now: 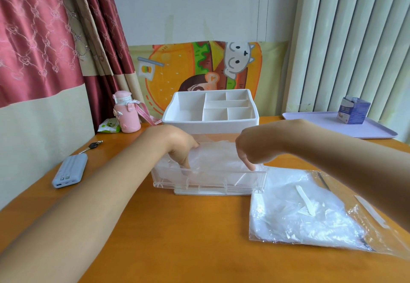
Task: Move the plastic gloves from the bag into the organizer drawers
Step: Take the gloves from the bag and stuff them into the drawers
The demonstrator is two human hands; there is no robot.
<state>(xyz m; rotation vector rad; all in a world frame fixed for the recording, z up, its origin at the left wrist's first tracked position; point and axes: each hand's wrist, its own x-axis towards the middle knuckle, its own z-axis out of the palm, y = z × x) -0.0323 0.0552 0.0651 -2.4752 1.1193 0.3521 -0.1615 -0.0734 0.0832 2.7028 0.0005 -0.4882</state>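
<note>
Where hands [180,147] [251,149] meet gloves [215,158] in drawer [208,181], grips unclear

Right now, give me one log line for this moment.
left hand: fingers in gloves | right hand: fingertip on drawer front | bag: gloves inside

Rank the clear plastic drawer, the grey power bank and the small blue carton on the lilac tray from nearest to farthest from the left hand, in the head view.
1. Clear plastic drawer: centre of the table; the left hand reaches into it.
2. Grey power bank: on the table, off to the left.
3. Small blue carton: far right, on the lilac tray at the back.
</note>
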